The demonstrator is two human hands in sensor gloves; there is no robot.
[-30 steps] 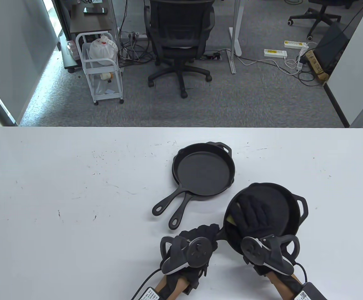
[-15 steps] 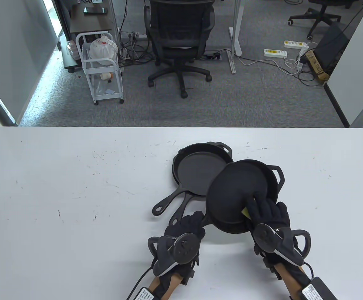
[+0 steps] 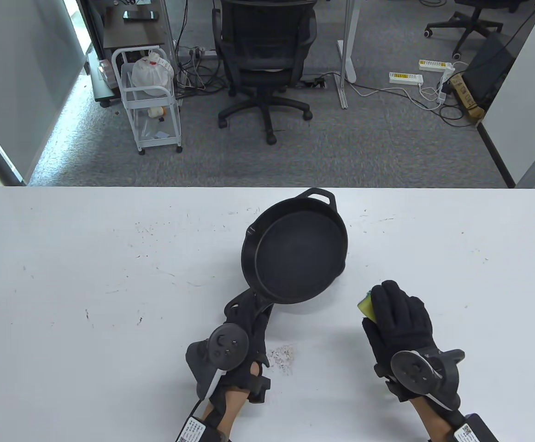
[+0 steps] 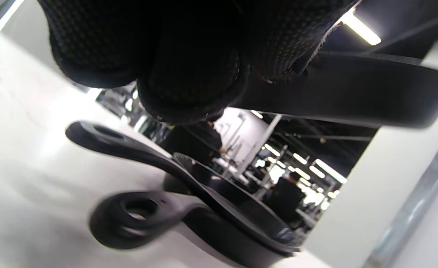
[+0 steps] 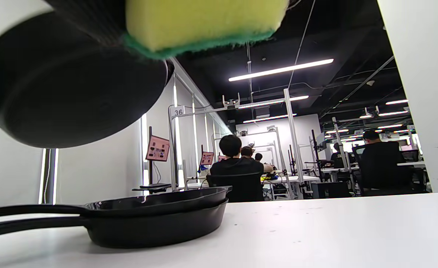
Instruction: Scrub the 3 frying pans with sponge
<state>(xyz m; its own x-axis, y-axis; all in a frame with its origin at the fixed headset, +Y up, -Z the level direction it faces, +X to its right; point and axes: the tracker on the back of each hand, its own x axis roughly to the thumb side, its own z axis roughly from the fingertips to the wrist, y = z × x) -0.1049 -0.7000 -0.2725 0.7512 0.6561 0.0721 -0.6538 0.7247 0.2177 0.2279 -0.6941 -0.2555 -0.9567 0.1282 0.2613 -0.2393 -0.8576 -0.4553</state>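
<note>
Left hand (image 3: pixel 244 322) gripping lifted pan (image 3: pixel 300 255), right hand (image 3: pixel 398 317) holding sponge (image 3: pixel 365 306)

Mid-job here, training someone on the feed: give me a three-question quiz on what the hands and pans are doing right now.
1. True or false: the right hand has a sponge in its grip.
2. Multiple choice: the pan held by the left hand is
A) lying flat on the bare table
B) held in the air above the two stacked pans
C) upside down on the chair
3. Fill in: the left hand grips the lifted pan by its ____.

Key:
1. True; the yellow and green sponge sticks out past the fingers.
2. B; the right wrist view shows it raised over the stack.
3. Handle.
</note>
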